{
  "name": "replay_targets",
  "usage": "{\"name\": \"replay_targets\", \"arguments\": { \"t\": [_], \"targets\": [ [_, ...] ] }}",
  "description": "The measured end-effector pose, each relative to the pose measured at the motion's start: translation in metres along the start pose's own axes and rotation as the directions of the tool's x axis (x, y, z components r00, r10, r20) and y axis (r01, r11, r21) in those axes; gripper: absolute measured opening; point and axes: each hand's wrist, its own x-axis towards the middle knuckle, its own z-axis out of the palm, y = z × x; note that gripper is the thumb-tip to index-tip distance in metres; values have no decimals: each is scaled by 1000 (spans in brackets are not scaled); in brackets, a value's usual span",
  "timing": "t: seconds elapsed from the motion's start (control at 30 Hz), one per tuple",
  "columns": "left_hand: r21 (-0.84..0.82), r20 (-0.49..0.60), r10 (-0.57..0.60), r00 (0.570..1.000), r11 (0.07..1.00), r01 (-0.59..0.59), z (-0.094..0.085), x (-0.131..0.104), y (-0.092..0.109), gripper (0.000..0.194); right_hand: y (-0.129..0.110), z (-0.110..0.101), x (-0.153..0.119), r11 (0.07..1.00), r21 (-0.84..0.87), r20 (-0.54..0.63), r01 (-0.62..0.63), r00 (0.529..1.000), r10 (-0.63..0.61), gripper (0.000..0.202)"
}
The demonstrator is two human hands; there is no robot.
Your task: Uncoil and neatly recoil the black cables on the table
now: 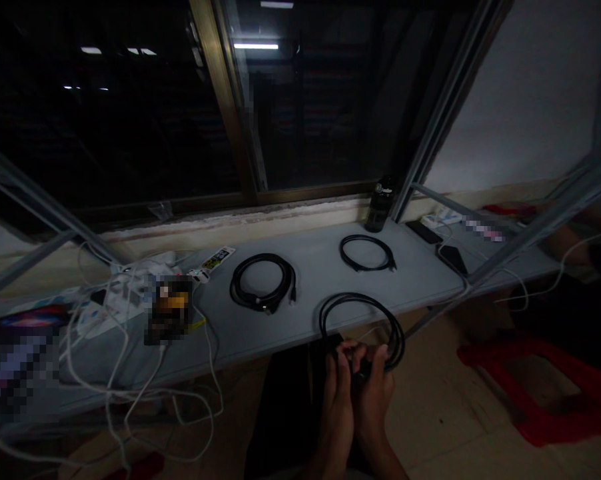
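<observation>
A coiled black cable (361,298) is held in front of the shelf's near edge, its loop standing up over both hands. My left hand (338,380) is closed on the coil's near left part, and my right hand (375,383) is closed on its near right part, with the fingertips close together. Dim light hides the cable ends between the fingers. On the grey shelf top lie a thicker coiled black cable (236,283) with its plugs showing at the front right, and a thinner black cable coil (344,252) farther back. Neither hand touches those two.
A dark bottle (379,207) stands by the window. Tangled white cords (125,347), a power strip (120,300) and a lit phone (168,310) fill the left. Dark phones (424,232) lie right, near a metal post (530,207). A red stool (540,427) and another person's arm (573,243) are at right.
</observation>
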Motion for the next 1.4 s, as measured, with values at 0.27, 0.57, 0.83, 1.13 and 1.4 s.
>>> {"name": "replay_targets", "arguments": {
  "t": [0.27, 0.57, 0.83, 1.13, 1.4],
  "targets": [
    [265, 199, 234, 952, 922, -282, 10, -6, 15, 72, -42, 1, 41, 897, 441, -2, -40, 999, 45, 65],
    [216, 363, 486, 795, 786, -580, -37, -5, 42, 35, -143, 16, 201, 749, -272, 200, 604, 797, -569, 72],
    [371, 134, 535, 834, 754, -543, -91, 13, 47, 32, -82, 51, 317, -251, -572, 812, 781, 582, -39, 51],
    [687, -65, 762, 644, 503, -524, -185, 55, 58, 29, -53, 35, 306, -287, -497, 867, 819, 482, -126, 44],
    [791, -108, 804, 585, 426, -439, -222, 89, 79, 33, -34, 27, 226, 182, -483, 804, 857, 516, -297, 43]
  ]
}}
